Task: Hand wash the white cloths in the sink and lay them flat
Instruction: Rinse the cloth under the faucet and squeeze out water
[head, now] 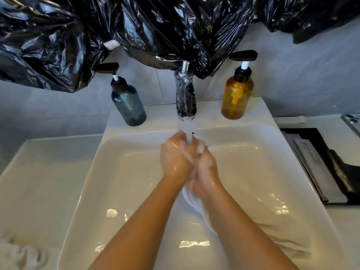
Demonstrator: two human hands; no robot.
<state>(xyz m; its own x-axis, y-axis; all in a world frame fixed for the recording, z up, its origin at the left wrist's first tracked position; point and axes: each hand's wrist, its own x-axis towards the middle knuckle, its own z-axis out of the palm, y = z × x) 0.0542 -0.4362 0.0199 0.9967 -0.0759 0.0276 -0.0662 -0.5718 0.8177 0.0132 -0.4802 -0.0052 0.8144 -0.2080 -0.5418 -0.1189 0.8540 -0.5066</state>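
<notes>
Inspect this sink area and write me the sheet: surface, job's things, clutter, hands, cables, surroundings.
Surface: white sink wet, tap running; pale counter beside it.
Job's things: white cloth bunched between both hands under the stream; second cloth crumpled on the counter, near left.
Clutter: blue bottle and amber bottle flank the tap; black tray at right.
Hands: left hand and right hand both grip the white cloth; blurred.
Cables: nothing seen.
Surroundings: black plastic sheet hangs over the wall above the tap.
</notes>
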